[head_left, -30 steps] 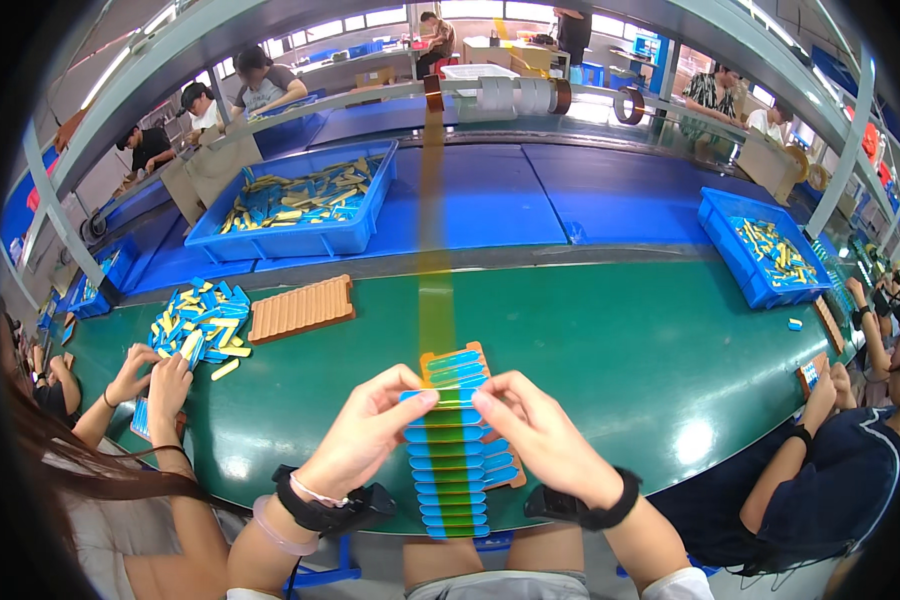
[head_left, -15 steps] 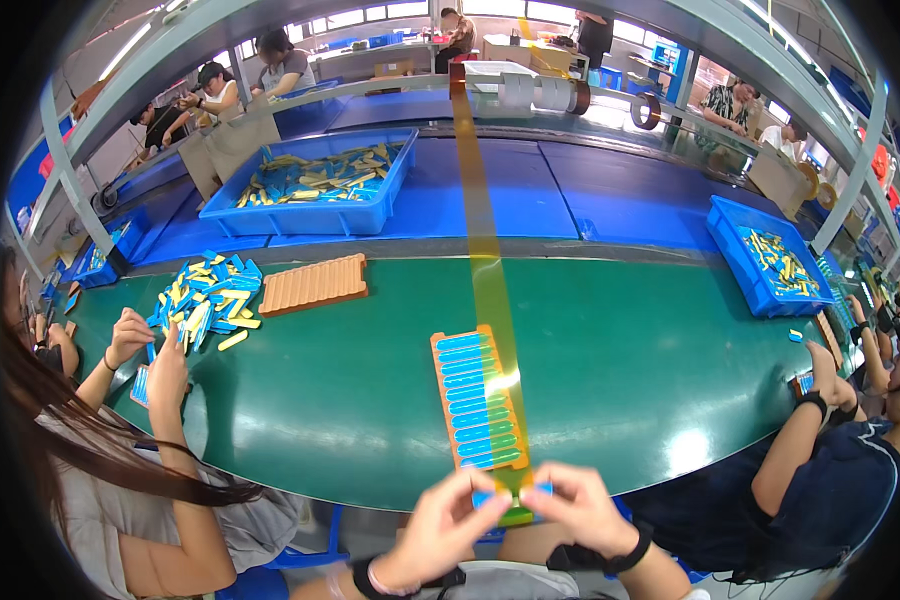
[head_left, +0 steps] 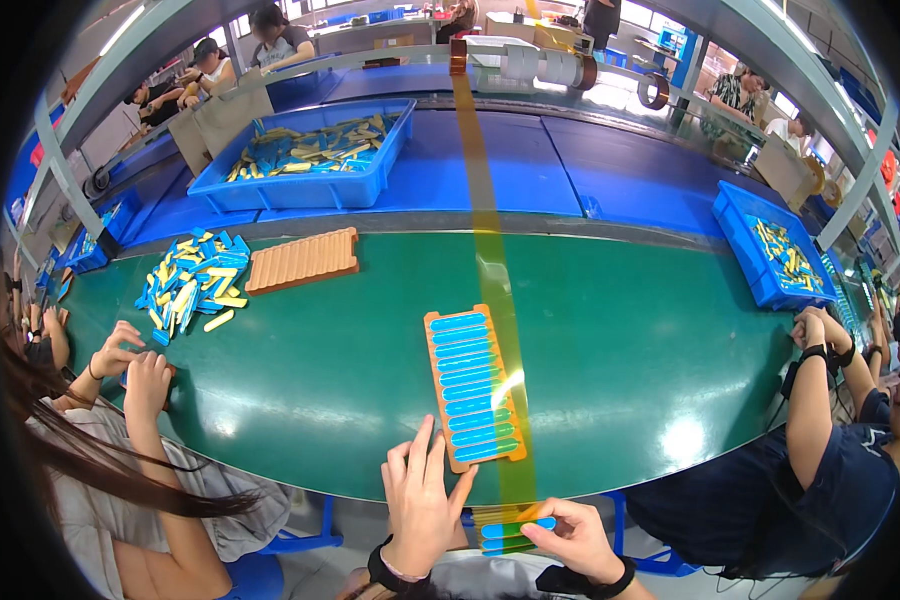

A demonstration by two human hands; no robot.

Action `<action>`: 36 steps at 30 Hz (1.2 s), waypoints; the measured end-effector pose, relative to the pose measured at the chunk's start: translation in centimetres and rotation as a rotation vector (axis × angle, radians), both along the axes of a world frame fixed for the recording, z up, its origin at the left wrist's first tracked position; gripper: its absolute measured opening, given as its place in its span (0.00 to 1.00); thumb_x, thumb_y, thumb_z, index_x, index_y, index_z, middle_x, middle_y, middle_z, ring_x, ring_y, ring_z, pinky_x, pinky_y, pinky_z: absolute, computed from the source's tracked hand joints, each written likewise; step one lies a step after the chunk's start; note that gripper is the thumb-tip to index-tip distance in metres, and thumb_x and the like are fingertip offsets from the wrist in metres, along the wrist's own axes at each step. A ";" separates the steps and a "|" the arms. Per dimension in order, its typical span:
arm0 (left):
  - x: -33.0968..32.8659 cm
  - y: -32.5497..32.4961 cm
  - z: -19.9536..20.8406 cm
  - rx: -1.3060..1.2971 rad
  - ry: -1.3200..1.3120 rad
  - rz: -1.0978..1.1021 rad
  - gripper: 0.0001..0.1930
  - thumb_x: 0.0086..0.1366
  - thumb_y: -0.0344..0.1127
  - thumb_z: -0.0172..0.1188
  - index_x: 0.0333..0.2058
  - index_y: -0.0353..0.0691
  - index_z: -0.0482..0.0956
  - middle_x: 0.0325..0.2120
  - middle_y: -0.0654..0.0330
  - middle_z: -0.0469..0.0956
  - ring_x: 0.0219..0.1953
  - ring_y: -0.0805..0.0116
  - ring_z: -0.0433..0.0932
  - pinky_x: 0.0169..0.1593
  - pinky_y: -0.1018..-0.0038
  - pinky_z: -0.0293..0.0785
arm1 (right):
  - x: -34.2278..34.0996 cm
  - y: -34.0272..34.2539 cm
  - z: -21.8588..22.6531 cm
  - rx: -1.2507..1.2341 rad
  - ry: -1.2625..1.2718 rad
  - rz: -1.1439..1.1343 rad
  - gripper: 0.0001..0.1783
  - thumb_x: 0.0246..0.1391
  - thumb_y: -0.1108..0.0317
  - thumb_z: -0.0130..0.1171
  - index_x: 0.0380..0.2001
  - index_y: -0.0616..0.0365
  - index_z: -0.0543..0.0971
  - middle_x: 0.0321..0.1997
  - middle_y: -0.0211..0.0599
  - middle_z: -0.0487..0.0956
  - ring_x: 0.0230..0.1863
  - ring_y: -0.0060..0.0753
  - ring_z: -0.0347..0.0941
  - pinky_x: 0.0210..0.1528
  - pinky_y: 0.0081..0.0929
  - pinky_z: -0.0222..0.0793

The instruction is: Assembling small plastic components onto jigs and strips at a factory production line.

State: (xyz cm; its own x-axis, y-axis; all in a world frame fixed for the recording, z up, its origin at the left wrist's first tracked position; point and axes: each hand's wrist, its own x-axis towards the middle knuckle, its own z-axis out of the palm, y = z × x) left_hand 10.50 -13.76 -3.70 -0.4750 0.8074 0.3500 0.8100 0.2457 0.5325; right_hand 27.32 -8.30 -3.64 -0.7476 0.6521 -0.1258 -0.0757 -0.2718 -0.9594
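Note:
A long strip of translucent amber tape [head_left: 490,255] runs from a roll at the back, over the table, to its front edge. At its near end several blue rounded strips [head_left: 518,527] are stuck to it. My right hand [head_left: 570,540] pinches that end between thumb and fingers. Under the tape's left side lies an orange ribbed tray [head_left: 432,335] with a row of blue strips in its grooves; the tape crosses only its right part. My left hand [head_left: 420,490] has its fingers stretched out at the tray's lower left corner; whether they touch it, I cannot tell.
Left on the green table [head_left: 310,370] are a pile of blue and yellow strips [head_left: 195,280] and an orange tray [head_left: 305,262]. Blue bins of strips [head_left: 300,190] [head_left: 775,290] stand at back left and right. Co-workers sit on both sides; metal frame bars [head_left: 70,180] rise beyond.
My left hand has let go of the tape end and moved up-left, fingers spread beside the tray. My right hand still holds the tape, slightly lower, and more attached strips show.

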 end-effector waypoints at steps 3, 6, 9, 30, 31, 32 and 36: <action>0.0 0.1 -1.2 0.000 -0.040 -0.027 0.27 0.44 0.31 0.62 0.46 0.30 0.66 0.47 0.57 0.67 0.39 0.59 0.64 0.44 0.68 0.60 | -0.3 -0.5 -0.4 -0.067 -0.146 -0.123 0.08 0.44 0.81 0.54 0.29 0.64 0.67 0.29 0.33 0.74 0.29 0.15 0.68 0.28 0.11 0.63; 0.6 -0.9 -1.0 -0.030 -0.008 -0.061 0.27 0.43 0.31 0.62 0.45 0.30 0.67 0.47 0.58 0.67 0.38 0.60 0.64 0.42 0.69 0.60 | -0.9 -0.9 -0.1 -0.134 -0.108 -0.252 0.12 0.45 0.82 0.53 0.31 0.62 0.63 0.29 0.35 0.74 0.28 0.15 0.69 0.25 0.10 0.63; 1.7 -2.5 -0.2 -0.094 0.036 -0.113 0.28 0.40 0.32 0.62 0.44 0.30 0.68 0.47 0.59 0.67 0.38 0.62 0.64 0.40 0.70 0.58 | -0.6 -1.3 -0.8 -0.089 -0.148 -0.306 0.12 0.46 0.82 0.52 0.33 0.62 0.62 0.29 0.38 0.75 0.29 0.17 0.70 0.26 0.11 0.64; 2.6 -2.1 -1.0 -0.117 0.175 -0.117 0.29 0.37 0.35 0.63 0.42 0.31 0.70 0.47 0.60 0.68 0.36 0.63 0.64 0.40 0.70 0.57 | -0.9 -1.1 -2.0 -0.086 -0.209 -0.434 0.15 0.46 0.82 0.51 0.31 0.60 0.56 0.24 0.44 0.75 0.26 0.20 0.71 0.23 0.10 0.61; 2.4 -2.0 -1.1 -0.116 0.172 -0.120 0.29 0.37 0.35 0.63 0.42 0.31 0.70 0.47 0.60 0.68 0.36 0.63 0.64 0.40 0.70 0.57 | -0.9 -1.1 -2.0 -0.090 -0.211 -0.450 0.15 0.46 0.82 0.51 0.30 0.60 0.56 0.25 0.45 0.75 0.26 0.20 0.72 0.23 0.11 0.62; 1.9 -2.0 -1.2 -0.080 0.150 -0.159 0.28 0.37 0.35 0.64 0.40 0.31 0.71 0.47 0.60 0.68 0.37 0.63 0.64 0.39 0.72 0.57 | -0.9 -1.2 -2.0 -0.094 -0.212 -0.465 0.15 0.46 0.83 0.52 0.30 0.59 0.56 0.25 0.45 0.75 0.27 0.20 0.72 0.24 0.11 0.63; -0.2 -2.1 -1.9 0.051 0.222 -0.391 0.22 0.38 0.35 0.65 0.36 0.39 0.72 0.46 0.65 0.69 0.37 0.66 0.64 0.37 0.77 0.58 | -1.2 -1.2 -1.7 -0.118 -0.217 -0.504 0.16 0.46 0.83 0.52 0.30 0.59 0.56 0.26 0.46 0.75 0.26 0.20 0.72 0.24 0.11 0.63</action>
